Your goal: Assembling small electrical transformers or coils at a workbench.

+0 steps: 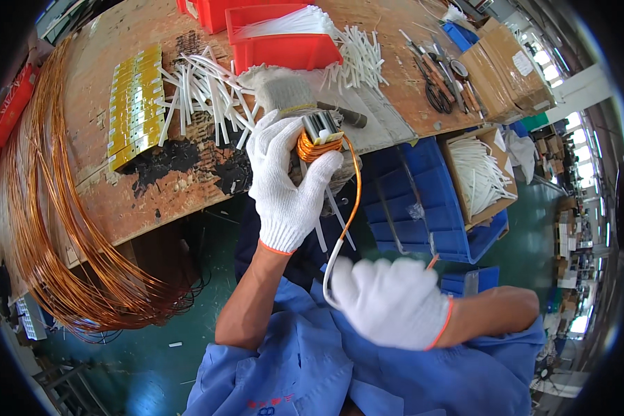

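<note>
My left hand (284, 177), in a white knitted glove with an orange hem, is closed around a coil of copper wire (317, 147) by the bench edge. Dark bars (320, 126) stick up from the coil's middle. A copper wire (358, 177) runs from the coil down into a white sleeve tube (331, 267), which bends toward my right hand. My right hand (392, 298), gloved too and somewhat blurred, is closed on the sleeved wire near my lap. A short copper end (433, 261) shows beyond its fingers. Narrow white strips (340, 218) hang below the coil.
Copper wire bundles (55, 229) drape over the bench's left side. Yellow-wrapped parts (135, 104) lie beside loose white tubes (201, 93). A red bin (284, 48) holds more tubes. Scissors (437, 97) and tools lie right. A blue crate (416, 201) and tube-filled carton (482, 177) stand beyond.
</note>
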`<state>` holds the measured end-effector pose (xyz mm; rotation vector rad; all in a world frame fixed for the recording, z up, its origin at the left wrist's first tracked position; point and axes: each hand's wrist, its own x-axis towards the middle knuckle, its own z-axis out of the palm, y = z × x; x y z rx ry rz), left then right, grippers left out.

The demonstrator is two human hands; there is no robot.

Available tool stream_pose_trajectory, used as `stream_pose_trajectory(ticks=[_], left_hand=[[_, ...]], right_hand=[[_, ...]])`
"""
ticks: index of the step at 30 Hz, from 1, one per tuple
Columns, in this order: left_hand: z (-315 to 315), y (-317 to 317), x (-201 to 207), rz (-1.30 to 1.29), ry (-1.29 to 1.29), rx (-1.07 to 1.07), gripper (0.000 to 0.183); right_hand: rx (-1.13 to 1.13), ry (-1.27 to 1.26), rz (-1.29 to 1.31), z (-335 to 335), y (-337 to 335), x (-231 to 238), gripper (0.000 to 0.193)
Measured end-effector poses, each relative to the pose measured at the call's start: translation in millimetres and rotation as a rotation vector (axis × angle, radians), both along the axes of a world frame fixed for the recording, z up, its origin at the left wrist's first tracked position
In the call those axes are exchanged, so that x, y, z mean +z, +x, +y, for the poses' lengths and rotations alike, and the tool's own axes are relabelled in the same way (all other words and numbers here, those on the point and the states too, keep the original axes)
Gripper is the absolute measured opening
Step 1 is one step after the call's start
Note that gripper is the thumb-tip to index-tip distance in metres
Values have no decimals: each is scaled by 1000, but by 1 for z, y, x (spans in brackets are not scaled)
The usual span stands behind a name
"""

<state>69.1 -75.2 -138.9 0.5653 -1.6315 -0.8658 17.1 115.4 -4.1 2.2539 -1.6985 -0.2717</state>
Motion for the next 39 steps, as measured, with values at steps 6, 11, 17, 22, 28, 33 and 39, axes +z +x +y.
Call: stream_pose_trajectory(ticks=[6, 11, 17, 22, 28, 33, 39], left_hand=[[-4, 0, -1, -24, -103, -4, 63], [-2, -6, -4, -35, -154, 56, 90], [-7, 5, 6, 8, 59, -79, 58], [3, -14, 3, 12, 25, -20, 60], [-3, -4, 5, -34, 2, 30, 62], [-1, -2, 4, -35, 46, 11, 56], [0, 0, 0, 22, 125, -56, 56]], right_hand=[[137, 219, -262, -14, 20, 15, 26], [288, 249, -240, -86, 36, 18, 26], [387, 367, -287, -276, 8, 54, 27], [420, 186, -455, -365, -149, -12, 51], [-312, 203, -851, -217, -208, -22, 51], [-490, -44, -1232, -95, -179, -20, 38], [-570, -130, -1437, -30, -87, -15, 26]])
